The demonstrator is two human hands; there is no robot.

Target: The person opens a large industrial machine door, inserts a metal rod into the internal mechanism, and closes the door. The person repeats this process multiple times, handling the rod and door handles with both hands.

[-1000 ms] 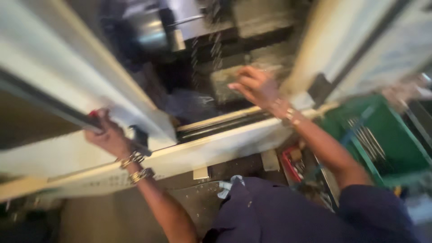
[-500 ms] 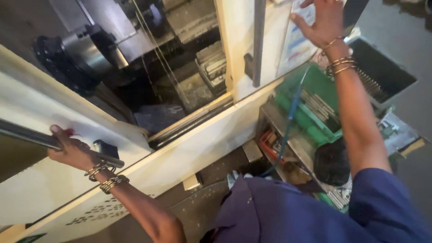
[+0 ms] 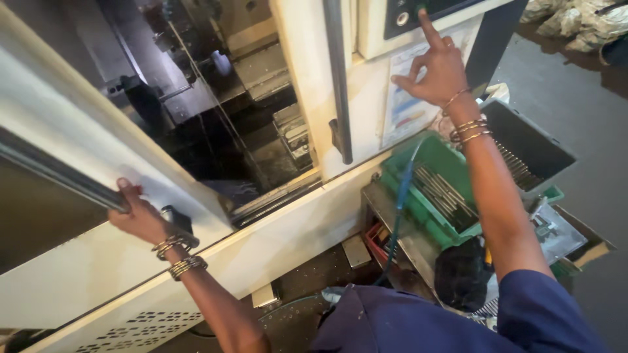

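My left hand (image 3: 139, 217) grips the long metal handle bar (image 3: 59, 173) of the cream sliding machine door (image 3: 85, 140) at the left. My right hand (image 3: 437, 68) is raised at the upper right, index finger stretched out and touching a button on the dark control panel (image 3: 409, 14). The other fingers are curled. Both wrists wear gold bangles. Between the hands the door opening shows the dark machine interior (image 3: 216, 104) with metal parts. A second vertical handle (image 3: 336, 78) sits on the fixed panel beside the opening.
A green crate (image 3: 425, 196) holding several metal rods stands under the control panel, next to a dark grey bin (image 3: 523, 147) with more rods. A blue hose (image 3: 398, 209) hangs down past the crate. Red tools (image 3: 379, 242) lie below. Sacks (image 3: 575, 16) lie on the floor at far right.
My right hand has left the machine opening and risen to the control panel, where its finger now touches a button. My left hand stays on the door handle. The view has shifted right.
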